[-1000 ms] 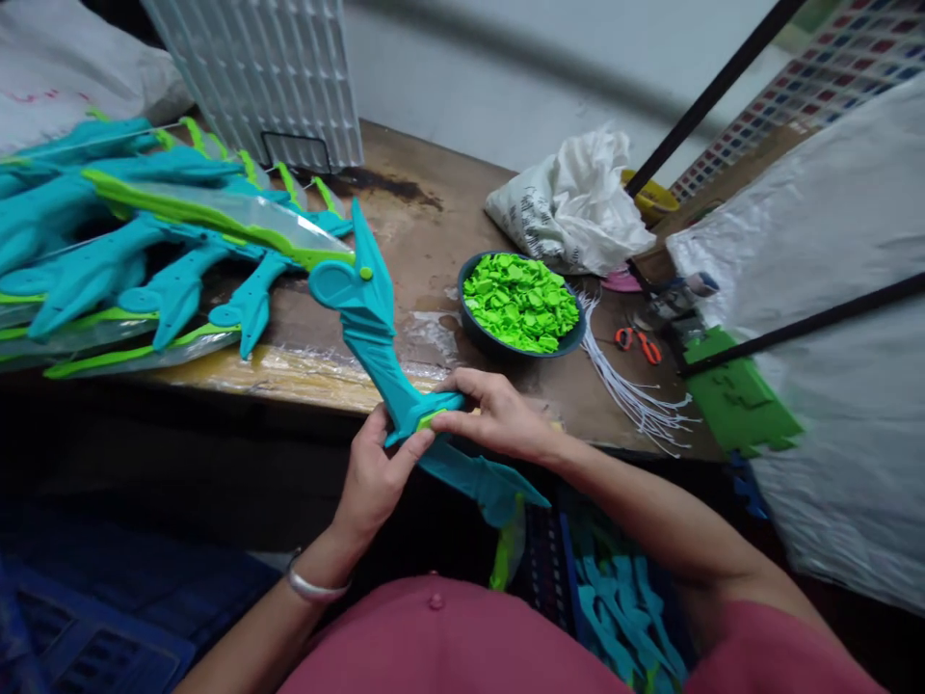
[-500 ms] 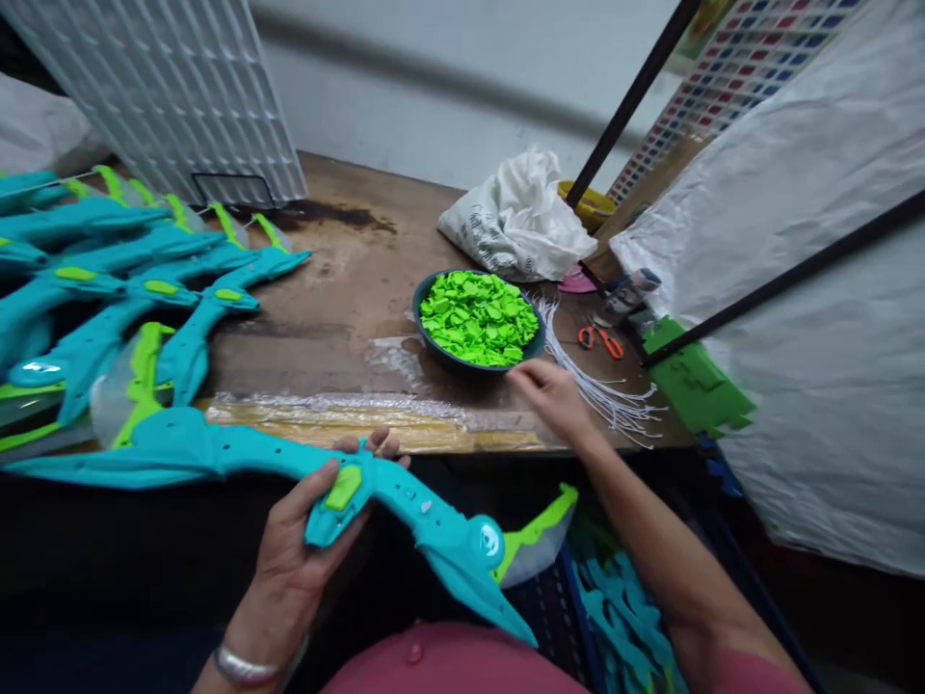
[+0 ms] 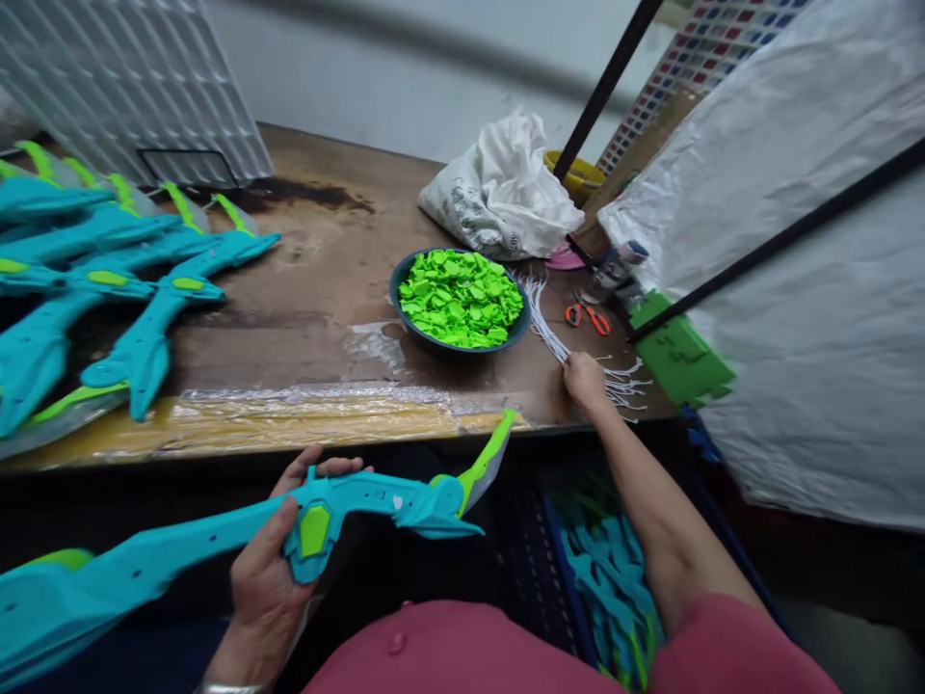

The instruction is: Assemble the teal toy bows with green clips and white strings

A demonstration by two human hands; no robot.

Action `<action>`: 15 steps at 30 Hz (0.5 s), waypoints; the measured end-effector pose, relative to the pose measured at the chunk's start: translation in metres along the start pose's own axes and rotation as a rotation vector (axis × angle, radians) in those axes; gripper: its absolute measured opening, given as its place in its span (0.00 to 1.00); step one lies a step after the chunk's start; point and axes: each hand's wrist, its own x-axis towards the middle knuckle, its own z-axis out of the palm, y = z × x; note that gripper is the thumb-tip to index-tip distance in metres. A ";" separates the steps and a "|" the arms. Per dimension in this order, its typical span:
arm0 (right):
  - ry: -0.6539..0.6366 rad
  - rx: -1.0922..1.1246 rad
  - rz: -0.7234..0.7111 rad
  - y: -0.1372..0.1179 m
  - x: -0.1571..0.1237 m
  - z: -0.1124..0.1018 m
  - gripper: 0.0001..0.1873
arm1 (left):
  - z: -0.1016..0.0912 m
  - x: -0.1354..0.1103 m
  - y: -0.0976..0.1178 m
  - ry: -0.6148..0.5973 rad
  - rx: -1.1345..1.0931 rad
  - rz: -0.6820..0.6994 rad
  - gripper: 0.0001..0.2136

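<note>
In my left hand [image 3: 271, 569] is a turquoise plastic toy bow [image 3: 217, 535], gripped at its middle near a bright green inset piece [image 3: 313, 530]. Its right limb ends in a green and clear tip [image 3: 491, 463], and the left limb runs out of view at the lower left. My right hand [image 3: 585, 381] is closed over a bundle of white cords [image 3: 547, 333] on the table; how many strands it pinches is hidden. Left of that hand stands a dark bowl [image 3: 438, 348] heaped with small bright green pieces [image 3: 462, 299].
Several turquoise bows [image 3: 145, 280] are piled at the table's left. Orange-handled scissors [image 3: 587, 316], a white sack [image 3: 498, 193] and a green block [image 3: 679, 352] lie to the right and back. Below the table edge, a blue crate [image 3: 564, 578] holds more turquoise parts.
My right hand has moved from the bowl's front rim to the white cords and closed there. The bow in my left hand has shifted down and left and turned; the camera view has shifted too.
</note>
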 end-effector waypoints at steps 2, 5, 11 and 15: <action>-0.031 -0.038 0.025 -0.003 0.001 -0.004 0.18 | -0.001 -0.005 -0.004 -0.036 0.048 -0.028 0.25; -0.047 -0.040 0.035 -0.010 -0.002 -0.017 0.18 | -0.002 -0.012 -0.009 -0.069 0.055 -0.071 0.24; -0.081 0.173 -0.182 -0.068 -0.057 -0.054 0.16 | 0.005 -0.017 -0.022 -0.218 0.099 -0.153 0.22; -0.325 0.410 -0.580 -0.126 -0.146 -0.065 0.09 | 0.016 -0.014 -0.028 -0.438 0.094 -0.203 0.20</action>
